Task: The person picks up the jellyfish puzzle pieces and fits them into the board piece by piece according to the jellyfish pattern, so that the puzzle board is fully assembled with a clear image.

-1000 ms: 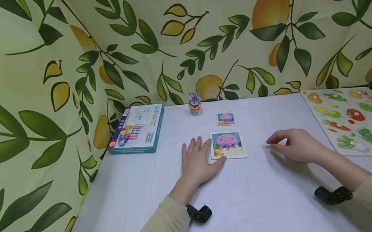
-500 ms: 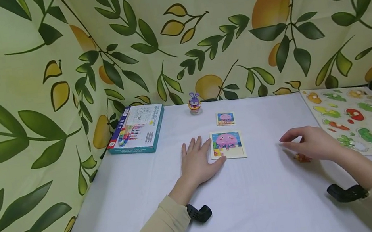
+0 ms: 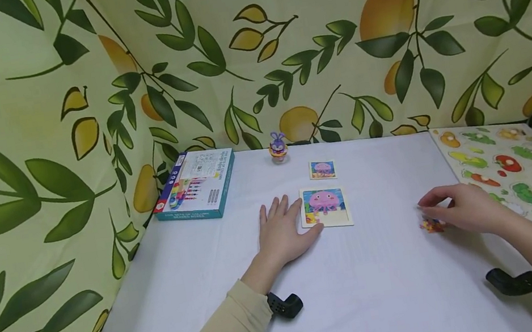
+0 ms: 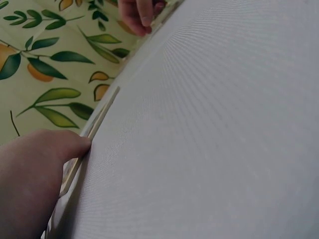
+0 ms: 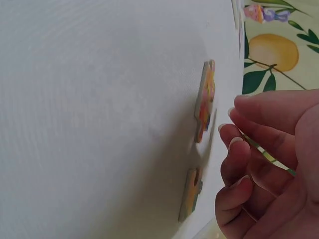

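Observation:
My left hand (image 3: 282,235) lies spread on the white tablecloth, its thumb and index finger touching the edges of a small wooden jigsaw puzzle (image 3: 324,202). A pink octopus-like creature is pictured on it, and a pale bare patch shows at its lower right. In the left wrist view the thumb rests on the puzzle's frame (image 4: 104,112). Over at the right, my right hand (image 3: 463,209) hovers with loosely bent fingers and nothing between them. Under it, the right wrist view shows one colourful jigsaw piece (image 5: 204,102) and another piece (image 5: 190,194) lying on the cloth.
Behind the puzzle lies a small matching picture card (image 3: 322,170). A purple rabbit figurine (image 3: 278,148) stands further back, with a flat box (image 3: 195,185) to its left. A vegetable puzzle board (image 3: 515,174) lies at the right. Patterned curtain closes off the back and left.
My right hand has drawn back to the right, away from the puzzle, and orange-red jigsaw pieces now show below its fingers. The left hand has stayed put.

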Tool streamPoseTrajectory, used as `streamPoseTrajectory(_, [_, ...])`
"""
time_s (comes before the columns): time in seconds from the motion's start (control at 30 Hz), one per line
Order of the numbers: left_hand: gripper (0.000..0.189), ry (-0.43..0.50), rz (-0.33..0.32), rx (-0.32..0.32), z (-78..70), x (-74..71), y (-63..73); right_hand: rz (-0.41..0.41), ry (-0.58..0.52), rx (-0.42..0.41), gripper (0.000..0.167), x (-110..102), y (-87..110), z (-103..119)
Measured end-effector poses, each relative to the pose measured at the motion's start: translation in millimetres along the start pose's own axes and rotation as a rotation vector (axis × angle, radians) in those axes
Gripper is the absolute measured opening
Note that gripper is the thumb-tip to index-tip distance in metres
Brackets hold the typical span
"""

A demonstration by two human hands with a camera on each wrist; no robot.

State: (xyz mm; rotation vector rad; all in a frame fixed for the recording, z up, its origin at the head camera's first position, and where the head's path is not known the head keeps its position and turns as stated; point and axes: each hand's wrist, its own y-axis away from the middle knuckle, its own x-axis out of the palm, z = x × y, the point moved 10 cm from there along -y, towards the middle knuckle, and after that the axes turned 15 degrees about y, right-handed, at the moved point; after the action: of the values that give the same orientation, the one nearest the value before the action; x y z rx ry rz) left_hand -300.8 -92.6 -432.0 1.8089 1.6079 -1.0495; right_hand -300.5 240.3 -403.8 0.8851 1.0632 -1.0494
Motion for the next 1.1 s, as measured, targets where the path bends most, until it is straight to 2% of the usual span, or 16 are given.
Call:
streamPoseTrajectory(0.37, [0.083, 0.008, 0.000, 0.002, 2.0, 1.0, 2.7, 0.131, -0.012, -0.043, 0.051, 14.7, 8.3, -5.4])
streamPoseTrajectory(0.63, [0.083, 0.006, -0.006, 0.010, 0.0, 0.2, -0.7, 0.119, 0.005, -0.095, 0.038, 10.5, 10.2, 3.1])
streamPoseTrajectory(1.1, [0.084, 0.015, -0.003, 0.011, 2.5, 3.5, -0.1, 0.130, -0.011, -0.091, 0.033, 13.6, 8.7, 1.2])
